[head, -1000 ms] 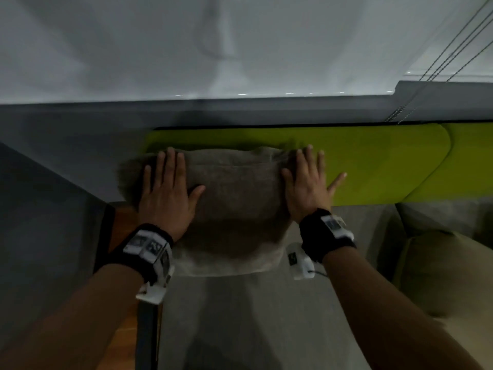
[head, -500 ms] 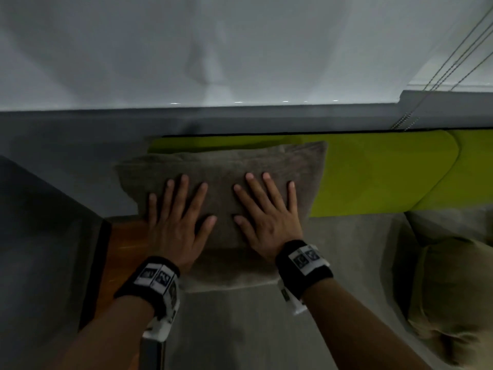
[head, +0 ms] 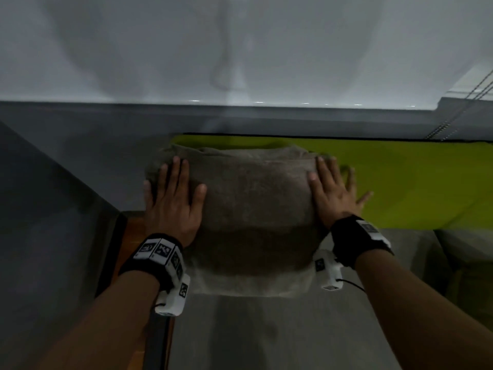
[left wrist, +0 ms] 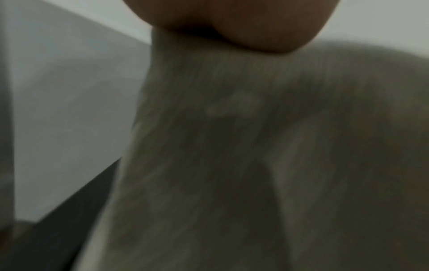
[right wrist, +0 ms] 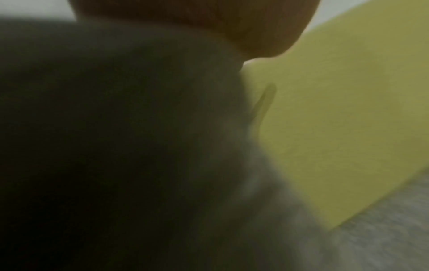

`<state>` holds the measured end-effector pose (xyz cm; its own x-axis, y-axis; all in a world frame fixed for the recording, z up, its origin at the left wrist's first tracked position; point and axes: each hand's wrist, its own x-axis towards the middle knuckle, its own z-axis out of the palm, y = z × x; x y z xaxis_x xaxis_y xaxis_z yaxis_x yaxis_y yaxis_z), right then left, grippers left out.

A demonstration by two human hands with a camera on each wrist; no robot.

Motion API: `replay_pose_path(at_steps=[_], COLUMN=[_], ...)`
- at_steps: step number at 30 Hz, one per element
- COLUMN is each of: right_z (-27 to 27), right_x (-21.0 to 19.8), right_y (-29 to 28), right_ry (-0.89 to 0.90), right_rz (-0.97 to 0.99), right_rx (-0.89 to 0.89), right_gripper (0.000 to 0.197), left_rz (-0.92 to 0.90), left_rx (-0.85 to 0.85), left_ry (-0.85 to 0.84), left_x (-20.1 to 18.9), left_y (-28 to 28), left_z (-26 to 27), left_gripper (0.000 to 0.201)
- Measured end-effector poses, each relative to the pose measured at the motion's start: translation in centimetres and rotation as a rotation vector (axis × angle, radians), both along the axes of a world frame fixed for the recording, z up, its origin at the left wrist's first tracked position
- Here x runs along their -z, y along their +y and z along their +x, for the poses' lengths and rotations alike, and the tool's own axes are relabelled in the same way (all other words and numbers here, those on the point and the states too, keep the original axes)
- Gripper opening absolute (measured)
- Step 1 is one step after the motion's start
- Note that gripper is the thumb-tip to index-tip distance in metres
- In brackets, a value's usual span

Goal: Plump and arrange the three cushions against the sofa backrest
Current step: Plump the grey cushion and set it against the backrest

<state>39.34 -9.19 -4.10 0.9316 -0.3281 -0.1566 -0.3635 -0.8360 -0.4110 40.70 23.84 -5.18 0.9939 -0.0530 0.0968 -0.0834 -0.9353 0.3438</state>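
A brownish-grey cushion [head: 256, 209] stands on the grey sofa seat [head: 280, 332] and leans on the lime-green backrest [head: 405, 182]. My left hand [head: 173, 198] presses flat on its left side with straight fingers. On its right side my right hand [head: 333, 193] presses flat, fingers straight and spread. Squeezed between the two, the cushion bulges in the middle. The left wrist view is filled by the cushion's fabric [left wrist: 255, 155], blurred. The right wrist view shows the cushion [right wrist: 116, 137] dark against the green backrest [right wrist: 348, 128].
A second, beige cushion [head: 469, 271] lies on the seat at the far right edge, mostly cut off. A grey wall [head: 53, 209] and a strip of wooden floor [head: 133, 236] lie left of the sofa. A white wall [head: 240, 49] rises behind the backrest.
Half a second ago both hands lay flat on the cushion's front face. They have moved apart to its left and right sides and squeeze it inward, so it bulges.
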Motion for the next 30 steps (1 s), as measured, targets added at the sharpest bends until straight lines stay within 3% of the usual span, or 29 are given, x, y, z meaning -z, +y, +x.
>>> replay_pose_path(at_steps=[3,4,7,9,12,17,20,21,23,25,26,30], right_z=[-2.3,-3.1,-4.5,-4.6,-4.3,-3.9,-5.6,-6.5,-8.4,-9.4,-9.3,-5.8], right_x=[-0.6,-0.9,-1.7,-2.4,-3.6,-4.1,-5.5,-6.3,-7.1,-6.0,-5.0,-2.2], right_y=[-1.5,-1.5,-1.4,-1.6,-2.4,-2.7,-1.9,-0.9,2.8,7.1,9.0,10.9], right_ry=[-0.291,-0.347,-0.406,-0.498,-0.579,-0.537,-0.707,-0.816,-0.899,-0.762,-0.662,-0.33], right_rz=[0.384,0.5,0.614,0.634,0.669,0.521,0.285,0.168,-0.038,-0.093,-0.107,-0.27], right_rx=[0.13,0.177,0.215,0.256,0.298,0.322,0.314,0.207,-0.187,-0.533,-0.61,-0.575], right_gripper=[0.09,0.084,0.024,0.006,0.012,0.031,0.049,0.052,0.047,0.045,0.047,0.056], left_rz=[-0.298,-0.402,-0.478,-0.485,-0.62,-0.685,-0.608,-0.531,-0.414,-0.315,-0.239,0.124], left_rx=[-0.233,-0.317,-0.365,-0.403,-0.496,-0.526,-0.43,-0.342,-0.057,0.204,0.275,0.317], left_ry=[-0.108,-0.12,-0.022,0.007,-0.112,-0.129,-0.357,-0.465,-0.551,-0.481,-0.413,-0.12], left_x=[-1.4,-2.0,-4.1,-5.2,-6.3,-6.5,-7.7,-8.1,-7.7,-6.2,-5.2,-3.0], left_y=[1.0,1.5,2.8,3.4,4.7,4.1,2.4,1.5,-0.8,-3.4,-4.5,-5.3], left_z=[-0.3,-0.4,-0.8,-0.9,-0.6,-0.1,-2.1,-3.4,-6.3,-8.4,-8.7,-5.1], left_gripper=[0.069,0.066,0.054,0.047,0.046,0.043,0.043,0.044,0.042,0.042,0.045,0.054])
